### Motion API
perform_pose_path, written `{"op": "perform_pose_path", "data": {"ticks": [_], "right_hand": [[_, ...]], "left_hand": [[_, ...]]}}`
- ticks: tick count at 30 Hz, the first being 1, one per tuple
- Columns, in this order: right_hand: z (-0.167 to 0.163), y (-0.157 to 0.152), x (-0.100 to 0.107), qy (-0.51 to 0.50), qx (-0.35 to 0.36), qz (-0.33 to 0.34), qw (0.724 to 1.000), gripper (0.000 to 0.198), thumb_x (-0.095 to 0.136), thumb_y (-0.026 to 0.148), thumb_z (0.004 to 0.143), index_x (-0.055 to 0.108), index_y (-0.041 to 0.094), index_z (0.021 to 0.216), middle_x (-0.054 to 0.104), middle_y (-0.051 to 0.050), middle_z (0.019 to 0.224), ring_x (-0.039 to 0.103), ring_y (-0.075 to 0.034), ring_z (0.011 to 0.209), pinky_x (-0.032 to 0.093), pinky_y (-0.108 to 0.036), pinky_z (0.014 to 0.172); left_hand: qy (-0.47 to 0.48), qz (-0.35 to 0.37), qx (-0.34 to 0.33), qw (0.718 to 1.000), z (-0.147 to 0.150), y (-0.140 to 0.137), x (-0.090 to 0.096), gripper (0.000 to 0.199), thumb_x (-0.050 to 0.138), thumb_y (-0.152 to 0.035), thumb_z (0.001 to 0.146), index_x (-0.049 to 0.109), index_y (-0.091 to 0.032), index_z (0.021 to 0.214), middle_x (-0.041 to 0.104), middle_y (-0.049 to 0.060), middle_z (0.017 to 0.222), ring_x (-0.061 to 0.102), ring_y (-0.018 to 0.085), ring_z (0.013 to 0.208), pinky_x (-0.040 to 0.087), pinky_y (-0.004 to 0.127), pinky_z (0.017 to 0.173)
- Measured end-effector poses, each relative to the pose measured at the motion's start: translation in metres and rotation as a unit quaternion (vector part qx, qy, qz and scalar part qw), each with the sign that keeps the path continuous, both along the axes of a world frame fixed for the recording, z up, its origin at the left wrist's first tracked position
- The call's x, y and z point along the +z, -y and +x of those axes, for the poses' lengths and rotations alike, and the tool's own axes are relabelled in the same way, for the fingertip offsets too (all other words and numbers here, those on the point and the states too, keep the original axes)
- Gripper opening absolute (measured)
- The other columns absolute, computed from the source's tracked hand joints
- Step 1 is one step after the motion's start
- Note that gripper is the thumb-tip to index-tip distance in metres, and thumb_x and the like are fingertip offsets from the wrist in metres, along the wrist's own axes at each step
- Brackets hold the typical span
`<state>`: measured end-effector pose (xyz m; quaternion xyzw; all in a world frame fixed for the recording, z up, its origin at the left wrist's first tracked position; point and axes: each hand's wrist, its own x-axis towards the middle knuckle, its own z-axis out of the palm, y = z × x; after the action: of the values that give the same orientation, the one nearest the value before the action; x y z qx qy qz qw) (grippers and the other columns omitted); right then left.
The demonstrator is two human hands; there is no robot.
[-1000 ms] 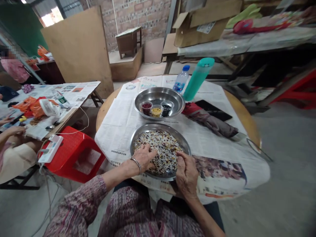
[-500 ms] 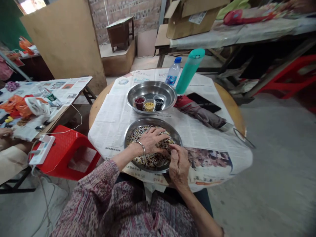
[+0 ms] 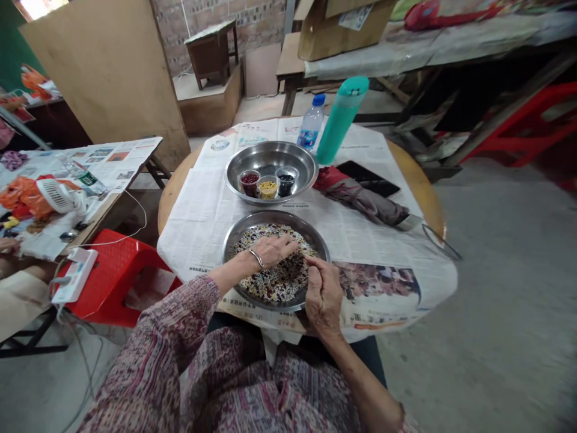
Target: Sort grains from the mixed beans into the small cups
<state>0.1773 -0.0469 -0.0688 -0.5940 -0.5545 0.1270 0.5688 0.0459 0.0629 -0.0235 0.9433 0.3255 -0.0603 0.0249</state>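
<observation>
A steel basin (image 3: 234, 231) in front of me holds a mix of white, yellow, red and dark grains and beans (image 3: 265, 285). Over its middle is my left hand (image 3: 274, 250), palm down, with fingers extended and slightly bent; their tips are partly hidden. At the basin's right rim my right hand (image 3: 324, 296) is closed, thumb pressed against curled fingers; whatever it holds is hidden. Behind stands a second steel basin (image 3: 297, 162) with three clear cups: red beans (image 3: 249, 182), yellow grains or beans (image 3: 268, 188) and black beans (image 3: 285, 184).
Newspaper (image 3: 198, 192) covers the round table. Beyond the basins stand a water bottle (image 3: 311, 123) and a teal bottle (image 3: 342, 120). A folded umbrella (image 3: 365, 201) and a dark flat tablet-like object (image 3: 369, 178) lie right. A red stool (image 3: 121, 276) with a power strip (image 3: 76, 275) is left.
My left hand's spread fingers have drawn closer together and lifted slightly, uncovering more grains. My right hand stays closed at the rim. The whole view has shifted slightly.
</observation>
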Motion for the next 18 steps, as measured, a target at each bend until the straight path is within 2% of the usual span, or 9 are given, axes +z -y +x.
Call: {"op": "perform_pose_path", "data": {"ticks": [4, 7, 10, 13, 16, 18], "right_hand": [[0.0, 0.0, 0.001, 0.002, 0.002, 0.005, 1.0, 0.026, 0.041, 0.031, 0.097, 0.063, 0.02, 0.106, 0.067, -0.008, 0.104, 0.059, -0.021, 0.1, 0.046, -0.042, 0.091], [0.0, 0.0, 0.002, 0.002, 0.002, 0.007, 1.0, 0.025, 0.041, 0.031, 0.097, 0.062, 0.02, 0.106, 0.067, -0.008, 0.104, 0.058, -0.021, 0.1, 0.046, -0.041, 0.091], [0.0, -0.001, 0.001, 0.003, 0.002, 0.006, 1.0, 0.025, 0.042, 0.03, 0.097, 0.062, 0.02, 0.106, 0.067, -0.008, 0.103, 0.058, -0.021, 0.099, 0.046, -0.041, 0.09], [0.0, -0.001, 0.001, 0.005, 0.006, 0.01, 1.0, 0.024, 0.042, 0.03, 0.097, 0.062, 0.021, 0.106, 0.067, -0.007, 0.103, 0.058, -0.021, 0.099, 0.046, -0.04, 0.09], [0.0, -0.001, 0.001, 0.009, 0.006, 0.019, 1.0, 0.024, 0.042, 0.029, 0.097, 0.062, 0.02, 0.106, 0.066, -0.008, 0.103, 0.058, -0.021, 0.1, 0.046, -0.039, 0.09], [0.0, -0.001, 0.0, 0.014, 0.005, 0.024, 1.0, 0.024, 0.042, 0.029, 0.097, 0.062, 0.02, 0.107, 0.066, -0.008, 0.103, 0.058, -0.021, 0.1, 0.046, -0.038, 0.09]], "left_hand": [[0.002, -0.014, 0.149, 0.989, -0.014, -0.003, 0.014, 0.031, 0.032, -0.024, 0.1, 0.055, -0.023, 0.122, 0.065, 0.009, 0.108, 0.065, 0.022, 0.092, 0.05, 0.033, 0.076], [0.026, -0.012, 0.212, 0.977, -0.026, -0.003, 0.02, 0.029, 0.035, -0.022, 0.099, 0.056, -0.024, 0.119, 0.064, 0.007, 0.109, 0.064, 0.02, 0.092, 0.05, 0.032, 0.077], [0.069, 0.015, 0.216, 0.974, -0.037, 0.0, 0.021, 0.026, 0.039, -0.021, 0.098, 0.058, -0.022, 0.115, 0.061, 0.007, 0.113, 0.058, 0.02, 0.102, 0.049, 0.033, 0.089], [0.09, 0.038, 0.223, 0.97, -0.04, 0.005, 0.018, 0.027, 0.049, -0.032, 0.095, 0.06, -0.019, 0.116, 0.056, 0.01, 0.12, 0.05, 0.025, 0.114, 0.044, 0.039, 0.1], [0.092, 0.039, 0.221, 0.97, -0.036, 0.014, 0.015, 0.048, 0.057, -0.047, 0.089, 0.054, -0.021, 0.128, 0.048, 0.012, 0.132, 0.045, 0.03, 0.119, 0.046, 0.044, 0.098], [0.084, 0.024, 0.201, 0.976, -0.03, 0.021, 0.015, 0.047, 0.058, -0.047, 0.088, 0.055, -0.023, 0.127, 0.049, 0.011, 0.13, 0.046, 0.029, 0.117, 0.048, 0.043, 0.095]]}}
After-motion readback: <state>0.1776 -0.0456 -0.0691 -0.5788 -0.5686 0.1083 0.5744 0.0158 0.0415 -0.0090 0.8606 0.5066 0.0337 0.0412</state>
